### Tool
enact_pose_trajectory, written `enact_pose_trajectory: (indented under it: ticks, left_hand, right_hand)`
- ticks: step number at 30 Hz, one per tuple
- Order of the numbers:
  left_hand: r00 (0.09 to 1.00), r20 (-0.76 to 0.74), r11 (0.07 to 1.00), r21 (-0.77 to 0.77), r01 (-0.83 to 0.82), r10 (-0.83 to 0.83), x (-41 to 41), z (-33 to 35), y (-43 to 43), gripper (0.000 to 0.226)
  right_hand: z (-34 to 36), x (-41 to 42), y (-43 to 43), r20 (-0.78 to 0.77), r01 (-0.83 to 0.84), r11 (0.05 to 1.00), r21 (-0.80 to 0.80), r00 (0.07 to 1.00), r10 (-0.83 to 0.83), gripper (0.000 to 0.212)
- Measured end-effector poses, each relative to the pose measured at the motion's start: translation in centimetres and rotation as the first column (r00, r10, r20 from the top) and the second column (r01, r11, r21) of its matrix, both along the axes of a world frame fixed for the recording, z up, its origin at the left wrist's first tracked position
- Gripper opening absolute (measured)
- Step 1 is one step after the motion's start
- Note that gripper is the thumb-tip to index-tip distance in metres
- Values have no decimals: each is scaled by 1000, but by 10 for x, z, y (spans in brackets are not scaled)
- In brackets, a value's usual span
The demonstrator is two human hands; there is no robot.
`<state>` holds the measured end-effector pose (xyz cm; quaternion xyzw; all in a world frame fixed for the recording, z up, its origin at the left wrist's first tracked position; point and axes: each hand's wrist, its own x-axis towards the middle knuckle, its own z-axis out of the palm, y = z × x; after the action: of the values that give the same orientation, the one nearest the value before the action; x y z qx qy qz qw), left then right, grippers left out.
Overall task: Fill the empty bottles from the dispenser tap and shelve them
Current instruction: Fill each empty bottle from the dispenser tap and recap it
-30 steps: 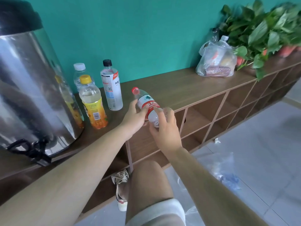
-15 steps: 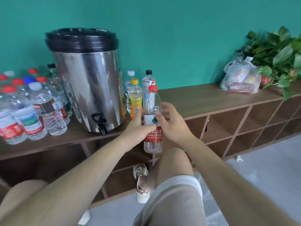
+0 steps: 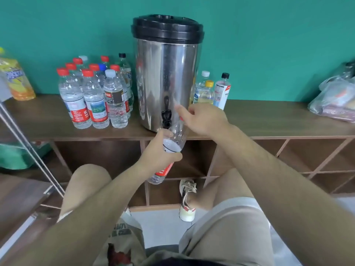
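Since half a second earlier, the bottle (image 3: 172, 145) had been brought from upright in both hands to the dispenser (image 3: 167, 83), and its red cap was no longer seen on the neck. The bottle was held tilted, mouth uppermost just beneath the tap (image 3: 166, 117), with its base hanging below the edge of the shelf top (image 3: 269, 120). It was clamped by the left hand (image 3: 157, 152), whose fingers and thumb were wrapped round its upper body. The right hand (image 3: 203, 120) was raised beside the tap, index finger stretched toward it and the other fingers curled. A sliver of red was glimpsed beneath them, but whether the cap was pinched there could not be told. Filling was judged about to begin; no water could be made out in the bottle.
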<state>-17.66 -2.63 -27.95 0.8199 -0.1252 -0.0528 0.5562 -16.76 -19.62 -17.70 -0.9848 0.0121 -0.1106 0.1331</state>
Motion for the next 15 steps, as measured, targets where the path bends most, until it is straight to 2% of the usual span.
enact_pose_trajectory:
  ticks: [2,5,9,12,15]
  left_hand:
    - [999,49,1000,20,-13,12,-2,-6,6,62]
    - [989,123,995,32,-89,85,-1,-16,8,59]
    - [997,39,998,-32,-62,63,7,-27,14,51]
    - [1000,-27,998,-59,12,-13,12,-31,18,45]
    - [995,-81,997,-51,62,-66,19,-36,21,51]
  right_hand:
    - [4,7,11,-59,-1,995,-102,998,-5,78]
    - [1,15,21,-133,-32,987,-157,991,11,64]
    - [-4,19,26,-103,-114,991,-66,989,106,59]
    - [-8,21,19,-112,-275,959,-64,957,267,61]
    - [-12,26,6,-162,-420,903,-85,901,404,62]
